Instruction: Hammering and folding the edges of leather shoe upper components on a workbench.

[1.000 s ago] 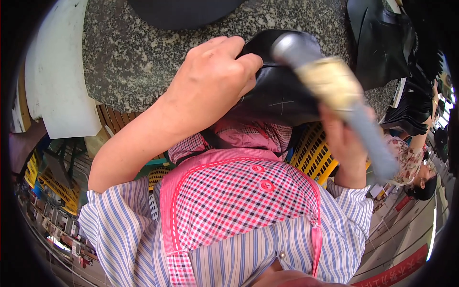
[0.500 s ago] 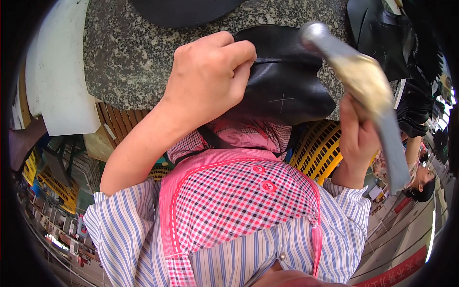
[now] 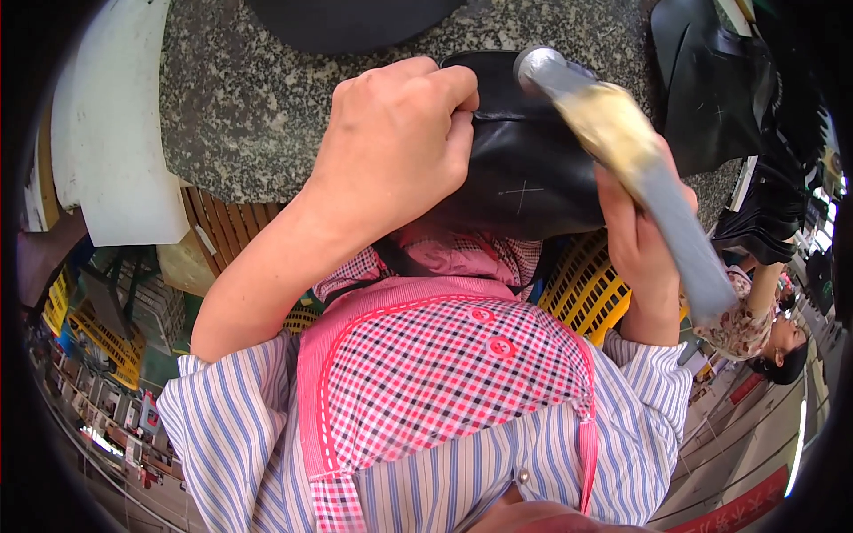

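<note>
A black leather piece (image 3: 524,182) with a seam across it and a pale cross mark lies over the near edge of the stone slab (image 3: 240,115). My left hand (image 3: 400,133) is closed in a pinch on its left side, near the seam. My right hand (image 3: 644,222) grips a hammer (image 3: 671,213), whose handle has a tan wrapped part and a grey part. The hammer's round metal face (image 3: 539,69) is over the far part of the leather; whether they touch I cannot tell. Some of the leather is hidden behind the hammer and both hands.
Another black leather piece (image 3: 355,25) lies at the slab's far edge. More black pieces (image 3: 711,98) are at the right. A white block (image 3: 111,133) stands at the left. Below the slab is a yellow basket (image 3: 582,284). Another person (image 3: 755,324) is at the far right.
The hammer and my right hand have moved left, bringing the metal face over the leather. My left hand keeps its pinch and has hardly moved.
</note>
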The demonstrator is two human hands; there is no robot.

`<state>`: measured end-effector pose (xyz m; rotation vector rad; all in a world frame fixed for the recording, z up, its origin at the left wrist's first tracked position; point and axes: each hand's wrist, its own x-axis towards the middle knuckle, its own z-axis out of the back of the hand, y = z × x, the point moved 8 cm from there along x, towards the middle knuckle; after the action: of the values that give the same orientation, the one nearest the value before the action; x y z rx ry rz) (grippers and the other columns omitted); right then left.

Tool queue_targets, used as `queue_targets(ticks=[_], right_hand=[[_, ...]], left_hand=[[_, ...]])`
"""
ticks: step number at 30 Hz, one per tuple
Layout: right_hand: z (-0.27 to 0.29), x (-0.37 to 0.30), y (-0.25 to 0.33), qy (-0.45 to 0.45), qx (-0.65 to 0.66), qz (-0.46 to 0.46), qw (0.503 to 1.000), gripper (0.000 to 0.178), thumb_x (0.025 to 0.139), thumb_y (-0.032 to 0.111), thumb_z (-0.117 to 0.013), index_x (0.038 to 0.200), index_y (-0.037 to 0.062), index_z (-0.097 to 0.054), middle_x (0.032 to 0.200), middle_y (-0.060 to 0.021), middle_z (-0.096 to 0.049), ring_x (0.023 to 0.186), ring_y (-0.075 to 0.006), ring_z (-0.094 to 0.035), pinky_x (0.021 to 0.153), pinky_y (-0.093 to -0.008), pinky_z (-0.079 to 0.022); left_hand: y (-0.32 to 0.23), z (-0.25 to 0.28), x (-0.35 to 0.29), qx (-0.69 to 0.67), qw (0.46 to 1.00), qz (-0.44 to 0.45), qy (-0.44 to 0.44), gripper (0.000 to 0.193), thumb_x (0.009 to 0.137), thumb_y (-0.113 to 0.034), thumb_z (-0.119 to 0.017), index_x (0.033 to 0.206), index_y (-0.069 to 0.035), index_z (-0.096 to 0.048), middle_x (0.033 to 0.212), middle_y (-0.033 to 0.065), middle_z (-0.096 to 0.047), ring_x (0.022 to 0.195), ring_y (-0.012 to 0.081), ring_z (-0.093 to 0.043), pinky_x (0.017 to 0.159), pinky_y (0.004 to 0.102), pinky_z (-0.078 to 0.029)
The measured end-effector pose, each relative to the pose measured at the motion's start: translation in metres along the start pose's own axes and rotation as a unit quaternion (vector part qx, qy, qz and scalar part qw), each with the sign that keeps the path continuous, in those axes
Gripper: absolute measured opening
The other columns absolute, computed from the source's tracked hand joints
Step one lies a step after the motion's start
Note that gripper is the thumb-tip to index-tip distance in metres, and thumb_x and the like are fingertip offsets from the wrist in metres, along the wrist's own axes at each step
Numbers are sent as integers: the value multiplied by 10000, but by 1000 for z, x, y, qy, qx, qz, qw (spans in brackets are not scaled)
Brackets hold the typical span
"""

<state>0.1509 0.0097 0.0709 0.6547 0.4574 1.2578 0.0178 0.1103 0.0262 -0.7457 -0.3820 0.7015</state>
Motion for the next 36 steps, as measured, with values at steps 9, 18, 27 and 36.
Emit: queue_targets(ticks=[9,18,27,36], right_hand=[[-24,-15,-13,93,-83,-24,992,106,851,87,-583,826,14,-510,567,-93,-444,453,-171,-463,457,-266,-370],[-25,-18,-17,82,-75,-37,993,104,856,84,-573,838,-1,-515,582,-89,-458,467,-159,-475,469,-259,-383],[-18,-12,-5,66,-35,-31,997,117,847,85,-585,817,3,-508,590,-68,-459,505,-103,-453,471,-261,-369],[-3,-14,11,72,-97,47,992,147,847,21,-550,992,-5,-546,819,-90,-585,662,-129,-548,600,-227,-421]], left_hand=[[1,12,-1,-28,999,-4,-42,156,684,-40,-679,796,-66,-574,605,35,-502,481,141,-500,468,264,-398],[-20,21,-31,107,946,-281,-121,238,607,-66,-752,820,-53,-647,853,49,-615,813,249,-563,647,338,-440],[-11,14,-34,252,933,-234,-101,248,690,-326,-695,887,-178,-668,1027,-67,-640,1072,238,-516,851,340,-313],[-6,12,-30,246,943,-200,-102,299,645,-386,-691,892,-223,-644,1054,-111,-604,1126,210,-475,882,386,-285]])
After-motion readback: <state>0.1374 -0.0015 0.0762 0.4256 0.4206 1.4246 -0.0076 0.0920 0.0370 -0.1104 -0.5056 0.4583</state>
